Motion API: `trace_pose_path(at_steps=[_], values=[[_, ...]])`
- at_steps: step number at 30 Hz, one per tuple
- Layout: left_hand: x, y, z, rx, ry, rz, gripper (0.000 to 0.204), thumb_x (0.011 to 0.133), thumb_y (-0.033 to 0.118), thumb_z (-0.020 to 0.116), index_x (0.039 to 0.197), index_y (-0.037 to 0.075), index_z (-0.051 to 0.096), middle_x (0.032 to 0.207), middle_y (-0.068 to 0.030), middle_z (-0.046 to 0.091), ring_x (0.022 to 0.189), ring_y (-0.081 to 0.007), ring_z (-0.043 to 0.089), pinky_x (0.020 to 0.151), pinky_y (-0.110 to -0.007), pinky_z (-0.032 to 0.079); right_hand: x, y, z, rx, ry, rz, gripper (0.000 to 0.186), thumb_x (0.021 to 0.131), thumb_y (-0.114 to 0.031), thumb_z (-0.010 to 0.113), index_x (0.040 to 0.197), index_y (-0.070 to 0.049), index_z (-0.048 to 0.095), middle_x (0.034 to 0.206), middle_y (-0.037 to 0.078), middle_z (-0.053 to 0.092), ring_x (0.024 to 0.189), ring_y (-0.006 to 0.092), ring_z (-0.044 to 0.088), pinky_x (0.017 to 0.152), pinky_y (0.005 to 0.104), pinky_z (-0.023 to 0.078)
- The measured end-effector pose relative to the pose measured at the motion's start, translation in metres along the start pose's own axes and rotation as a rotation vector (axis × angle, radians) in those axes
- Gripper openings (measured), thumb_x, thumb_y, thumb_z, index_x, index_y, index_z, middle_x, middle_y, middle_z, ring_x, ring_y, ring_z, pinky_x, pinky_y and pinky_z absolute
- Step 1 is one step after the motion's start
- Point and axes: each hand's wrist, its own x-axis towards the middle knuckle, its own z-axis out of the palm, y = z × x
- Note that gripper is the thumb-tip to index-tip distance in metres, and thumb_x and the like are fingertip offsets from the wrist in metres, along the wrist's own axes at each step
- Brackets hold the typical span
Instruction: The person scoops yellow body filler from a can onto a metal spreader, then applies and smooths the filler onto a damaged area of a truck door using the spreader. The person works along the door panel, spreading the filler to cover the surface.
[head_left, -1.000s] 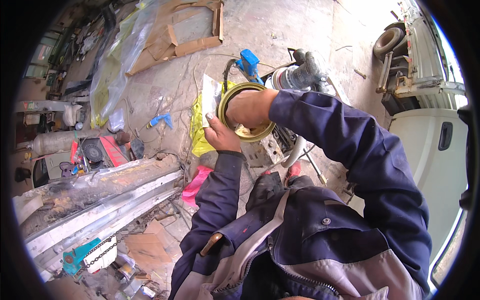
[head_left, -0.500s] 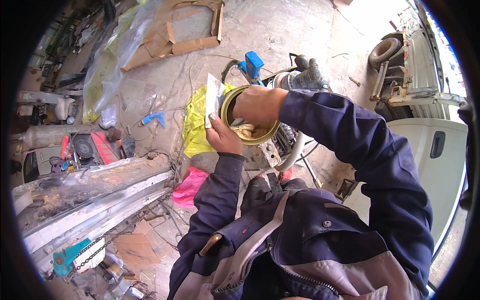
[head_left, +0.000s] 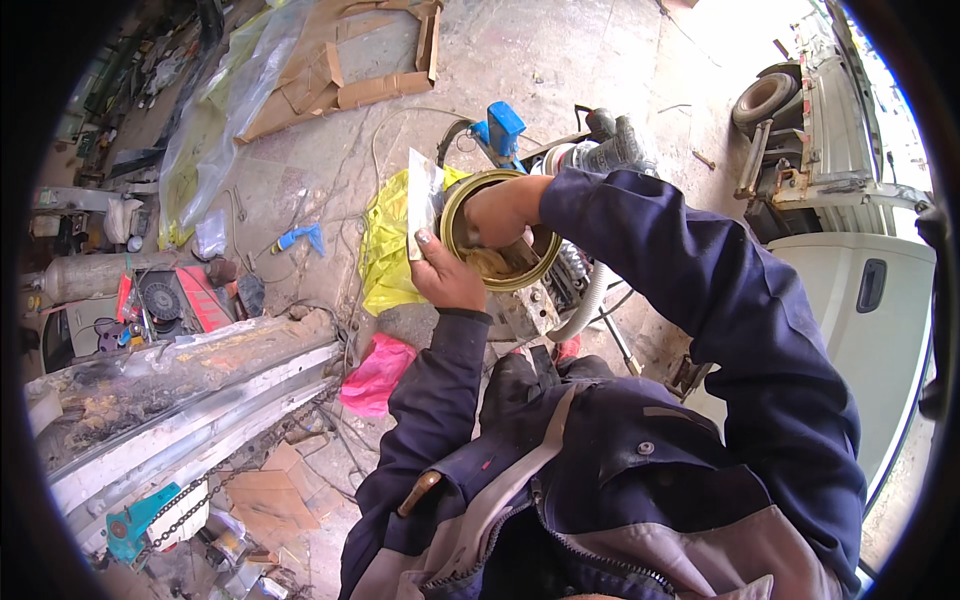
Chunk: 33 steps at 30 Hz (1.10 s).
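One tin point(head_left: 512, 284), pale paste point(head_left: 490, 264) inside, between the two hands. The right hand point(head_left: 505, 212), nearer the paste, dips in—whether its fingers grip anything cannot be told. The left hand point(head_left: 448, 274) grips one white plate point(head_left: 423, 195), long axis pointing away from the body. Leftward: one yellow sheet point(head_left: 385, 255), one pink sheet point(head_left: 376, 376).

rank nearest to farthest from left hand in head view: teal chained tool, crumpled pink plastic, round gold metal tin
1. Round gold metal tin, upper right of left hand
2. Crumpled pink plastic, lower left
3. Teal chained tool, far lower left
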Motion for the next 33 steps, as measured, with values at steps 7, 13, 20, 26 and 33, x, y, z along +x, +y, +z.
trace_pose_path(at_steps=[7, 13, 20, 26, 33], values=[[-0.001, -0.003, -0.001, 0.032, -0.002, -0.035, 0.05, 0.124, 0.029, 0.051, 0.144, -0.015, 0.064, 0.132, -0.0285, 0.076, 0.117, -0.0306, 0.074, 0.103, -0.042, 0.057, 0.001, 0.001, 0.002, 0.364, -0.036, 0.167, 0.036, 0.097, -0.011, 0.058, 0.117, 0.012, 0.077, 0.111, 0.018, 0.079, 0.092, 0.0271, 0.082, 0.064, 0.0401, 0.069], [0.0, -0.009, -0.003, 0.063, -0.015, -0.063, 0.051, 0.125, 0.029, 0.05, 0.146, -0.015, 0.063, 0.135, -0.029, 0.075, 0.12, -0.032, 0.074, 0.105, -0.043, 0.056, -0.006, -0.006, -0.005, 0.483, -0.032, 0.246, 0.029, 0.096, -0.006, 0.065, 0.114, 0.013, 0.077, 0.115, 0.017, 0.08, 0.092, 0.0242, 0.082, 0.071, 0.0411, 0.072], [-0.001, -0.006, -0.002, 0.075, 0.007, -0.034, 0.053, 0.124, 0.031, 0.051, 0.147, -0.016, 0.063, 0.138, -0.0301, 0.074, 0.124, -0.034, 0.073, 0.109, -0.043, 0.055, -0.014, 0.009, 0.008, 0.757, -0.033, 0.268, 0.027, 0.094, -0.005, 0.079, 0.119, 0.004, 0.081, 0.123, 0.01, 0.083, 0.094, 0.0189, 0.083, 0.081, 0.0395, 0.073], [-0.001, 0.002, 0.003, 0.043, 0.024, -0.057, 0.053, 0.124, 0.031, 0.051, 0.146, -0.016, 0.063, 0.138, -0.0298, 0.075, 0.124, -0.0342, 0.073, 0.107, -0.043, 0.055, -0.031, 0.003, 0.045, 1.359, 0.352, 0.36, 0.017, 0.094, -0.002, 0.073, 0.106, 0.007, 0.081, 0.103, 0.017, 0.081, 0.091, 0.0285, 0.084, 0.083, 0.0426, 0.074], [0.005, -0.015, 0.004, -0.019, 0.014, 0.044, 0.054, 0.125, 0.032, 0.049, 0.144, -0.016, 0.065, 0.136, -0.0259, 0.076, 0.12, -0.0281, 0.073, 0.105, -0.041, 0.056, -0.086, -0.042, 0.065, 1.666, 0.783, 0.328, 0.028, 0.105, -0.003, 0.073, 0.129, 0.012, 0.073, 0.109, 0.018, 0.08, 0.095, 0.0264, 0.082, 0.078, 0.0399, 0.07]])
